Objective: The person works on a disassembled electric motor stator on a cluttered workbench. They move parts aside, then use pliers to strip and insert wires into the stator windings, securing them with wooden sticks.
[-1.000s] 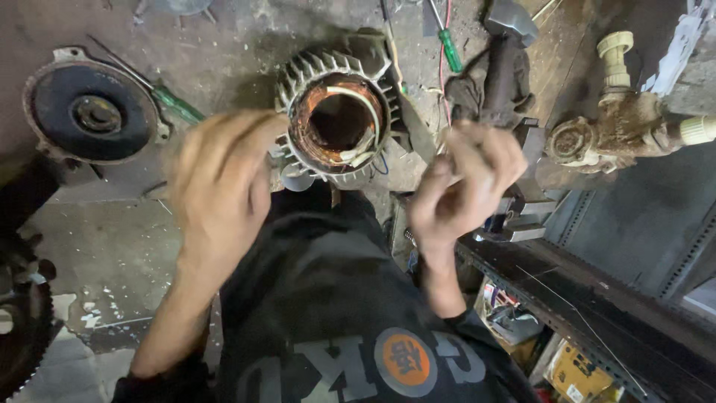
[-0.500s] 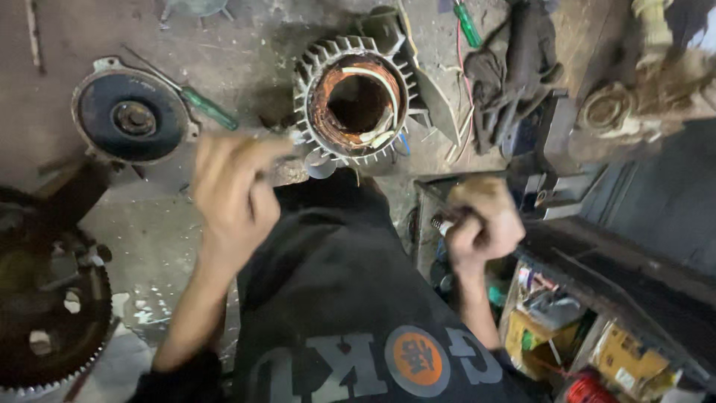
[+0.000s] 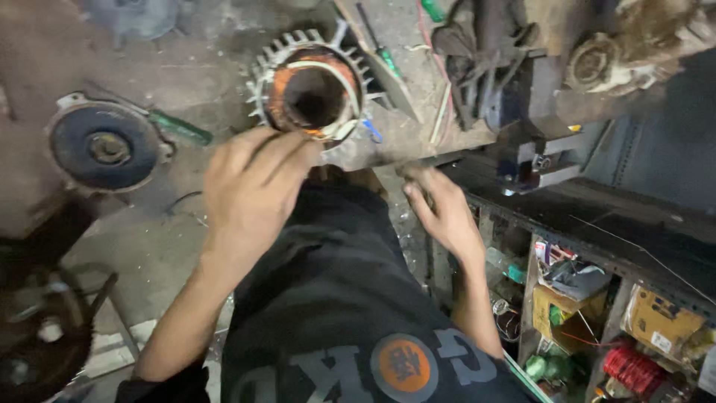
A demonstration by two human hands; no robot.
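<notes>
A finned motor stator (image 3: 309, 93) with copper windings stands on end on the dirty workbench (image 3: 186, 60), its bore facing up. My left hand (image 3: 253, 186) lies against the stator's near rim, fingers together and pointing right, palm hidden. My right hand (image 3: 444, 209) is at the bench's front edge, right of the stator and apart from it. Its fingers curl toward the edge, and what they hold, if anything, is hidden. My black shirt (image 3: 335, 298) fills the lower middle.
A round motor end cover (image 3: 104, 145) lies at the left, a green-handled screwdriver (image 3: 179, 128) beside it. A vise (image 3: 529, 149) and dark rags (image 3: 485, 45) sit at the right. Shelves with boxes and a red wire spool (image 3: 634, 369) are below right.
My right hand dropped from beside the stator to below the bench edge, then rose to the edge. My left hand stayed by the stator's near rim. The view shifted.
</notes>
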